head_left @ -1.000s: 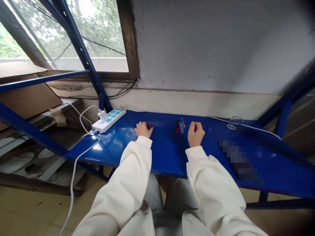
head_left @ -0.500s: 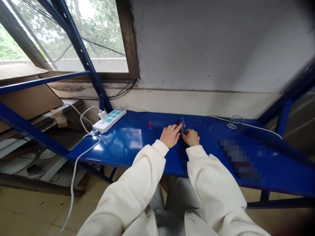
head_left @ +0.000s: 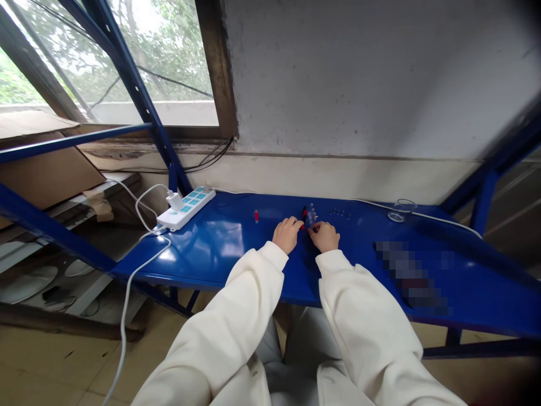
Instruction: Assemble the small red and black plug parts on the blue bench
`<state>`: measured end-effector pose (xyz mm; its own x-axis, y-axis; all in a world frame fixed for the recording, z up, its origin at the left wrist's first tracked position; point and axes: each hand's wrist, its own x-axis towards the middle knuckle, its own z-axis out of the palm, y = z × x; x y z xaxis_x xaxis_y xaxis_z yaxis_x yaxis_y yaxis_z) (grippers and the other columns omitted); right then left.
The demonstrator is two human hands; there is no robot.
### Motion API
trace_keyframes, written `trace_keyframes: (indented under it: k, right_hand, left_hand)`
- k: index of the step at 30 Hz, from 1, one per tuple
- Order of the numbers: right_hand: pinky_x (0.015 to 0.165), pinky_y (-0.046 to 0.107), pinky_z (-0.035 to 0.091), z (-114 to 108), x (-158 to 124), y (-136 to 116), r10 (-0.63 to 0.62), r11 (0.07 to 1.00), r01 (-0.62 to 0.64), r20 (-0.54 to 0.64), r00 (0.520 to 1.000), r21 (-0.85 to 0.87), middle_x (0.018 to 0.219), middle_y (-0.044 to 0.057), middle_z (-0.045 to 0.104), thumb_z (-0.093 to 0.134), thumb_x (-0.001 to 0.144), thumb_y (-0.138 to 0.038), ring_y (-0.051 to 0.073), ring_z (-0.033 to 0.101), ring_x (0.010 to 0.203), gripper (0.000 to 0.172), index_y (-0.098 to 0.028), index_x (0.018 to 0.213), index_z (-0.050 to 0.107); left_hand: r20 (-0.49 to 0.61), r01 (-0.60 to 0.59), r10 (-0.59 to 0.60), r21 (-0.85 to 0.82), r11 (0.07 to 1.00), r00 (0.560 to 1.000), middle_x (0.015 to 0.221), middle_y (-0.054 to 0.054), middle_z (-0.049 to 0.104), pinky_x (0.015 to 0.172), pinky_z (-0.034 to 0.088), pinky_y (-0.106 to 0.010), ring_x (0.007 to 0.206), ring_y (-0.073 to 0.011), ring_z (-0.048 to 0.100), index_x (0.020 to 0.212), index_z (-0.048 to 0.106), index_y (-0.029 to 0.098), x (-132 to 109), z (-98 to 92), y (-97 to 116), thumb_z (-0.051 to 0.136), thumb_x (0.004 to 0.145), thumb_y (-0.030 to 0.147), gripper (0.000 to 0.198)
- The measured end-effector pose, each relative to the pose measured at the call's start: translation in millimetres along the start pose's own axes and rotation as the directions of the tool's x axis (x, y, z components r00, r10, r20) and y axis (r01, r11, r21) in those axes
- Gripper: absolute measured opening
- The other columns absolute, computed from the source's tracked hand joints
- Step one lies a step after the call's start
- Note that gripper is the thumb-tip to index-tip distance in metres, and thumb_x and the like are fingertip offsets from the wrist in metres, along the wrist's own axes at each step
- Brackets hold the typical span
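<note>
My left hand (head_left: 286, 234) rests low over the blue table, its fingers curled in and closed at a small red and black object (head_left: 304, 214). The red end shows at the fingertips; its exact kind is too small to tell. Close on its right, my right hand (head_left: 325, 235) is closed in a pinch beside a cluster of small clear pieces (head_left: 311, 214). Whatever lies between those fingertips is hidden. A small red cylinder (head_left: 256, 216) stands on the table to the left of both hands.
Several tiny parts (head_left: 340, 213) lie in a row right of the clear cluster. A clear round container (head_left: 400, 211) sits at the back right. A white power strip (head_left: 186, 208) with a trailing cable is at the left. A pixelated dark patch (head_left: 409, 276) covers something at the right.
My left hand's stretched fingers have drawn back from the clear pieces and curled at the red and black object. My right hand keeps its pinch. The view has shifted slightly.
</note>
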<state>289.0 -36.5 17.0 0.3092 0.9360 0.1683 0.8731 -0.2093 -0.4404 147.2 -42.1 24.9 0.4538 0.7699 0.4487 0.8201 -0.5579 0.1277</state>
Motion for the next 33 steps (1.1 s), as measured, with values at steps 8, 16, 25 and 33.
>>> trace_keyframes:
  k: [8, 16, 25, 33]
  right_hand:
    - [0.074, 0.036, 0.036, 1.3, 0.3, 0.5, -0.013, 1.000, 0.013, -0.013, 1.000, -0.007, 0.096, 0.009, 0.059, 0.051, 0.074, -0.032, 0.024, 0.051, 0.095, 0.023, -0.018, 0.088, 0.061]
    - [0.070, 0.034, 0.035, 4.4, 1.4, 1.8, -0.029, 0.999, 0.028, -0.034, 0.999, -0.026, 0.093, 0.009, 0.060, 0.050, 0.075, -0.029, 0.023, 0.053, 0.090, 0.018, -0.018, 0.084, 0.060]
    - [0.061, 0.026, 0.027, -1.4, -8.8, -9.0, -0.282, 0.959, 0.279, -0.063, 0.957, -0.053, 0.079, 0.005, 0.060, 0.050, 0.073, -0.025, 0.016, 0.053, 0.077, 0.010, -0.018, 0.072, 0.058]
    - [0.060, 0.026, 0.024, -0.9, -12.3, -11.3, -0.383, 0.923, 0.379, -0.060, 0.922, -0.063, 0.076, 0.004, 0.060, 0.050, 0.072, -0.025, 0.015, 0.051, 0.073, 0.010, -0.017, 0.071, 0.056]
  left_hand:
    - [-0.040, 0.129, -0.131, -0.051, 0.990, 0.991, 0.087, -0.005, 0.057, 0.069, 0.041, -0.027, 0.082, -0.0170, 0.050, 0.087, 0.057, 0.019, 1.1, 6.7, -5.9, 0.042, 0.084, 0.019, 0.015]
    - [-0.209, 0.211, -0.305, -0.376, 0.902, 0.929, 0.082, -0.003, 0.060, 0.069, 0.043, -0.028, 0.075, -0.0152, 0.052, 0.084, 0.056, 0.019, -5.2, 5.4, -12.6, 0.047, 0.082, 0.022, 0.010]
    - [-0.323, 0.146, -0.359, -0.531, 0.834, 0.875, 0.081, -0.003, 0.062, 0.066, 0.044, -0.026, 0.068, -0.0123, 0.053, 0.083, 0.057, 0.018, -6.7, 9.2, -15.3, 0.049, 0.080, 0.024, 0.011]
    - [-0.382, 0.109, -0.352, -0.531, 0.841, 0.855, 0.081, -0.003, 0.061, 0.066, 0.044, -0.026, 0.067, -0.0118, 0.052, 0.085, 0.058, 0.018, -6.9, 8.3, -16.2, 0.048, 0.080, 0.024, 0.012]
